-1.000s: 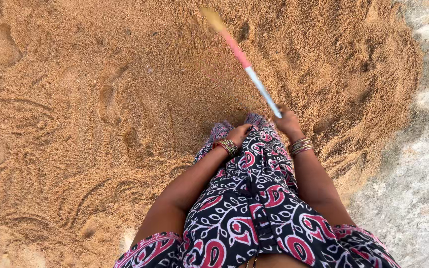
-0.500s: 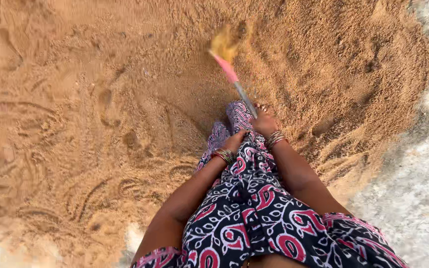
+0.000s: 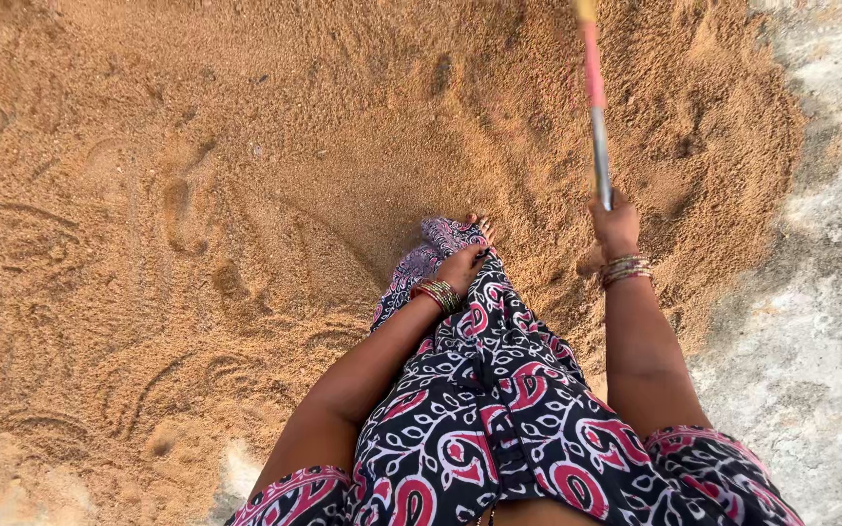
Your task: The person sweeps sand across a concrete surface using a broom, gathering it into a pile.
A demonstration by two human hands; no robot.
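Note:
My right hand (image 3: 614,226) grips the lower end of a long stick (image 3: 596,107) with a silver shaft and a pink upper part; it points up and away over the spread of brown grain (image 3: 294,195). Its far tip leaves the frame at the top. My left hand (image 3: 462,265) holds a fold of my dark patterned dress (image 3: 499,390) against my leg. Both wrists wear bangles. Toes of one foot (image 3: 479,226) show at the hem, on the grain.
The grain layer covers the ground to the left and ahead, marked with footprints and curved drag lines. Bare pale concrete (image 3: 811,321) runs along the right side and shows in small patches at the bottom left.
The stick has swung from pointing up-left over the middle of the grain to nearly straight up on the right. My right hand moved right with it. My left hand stayed on the dress.

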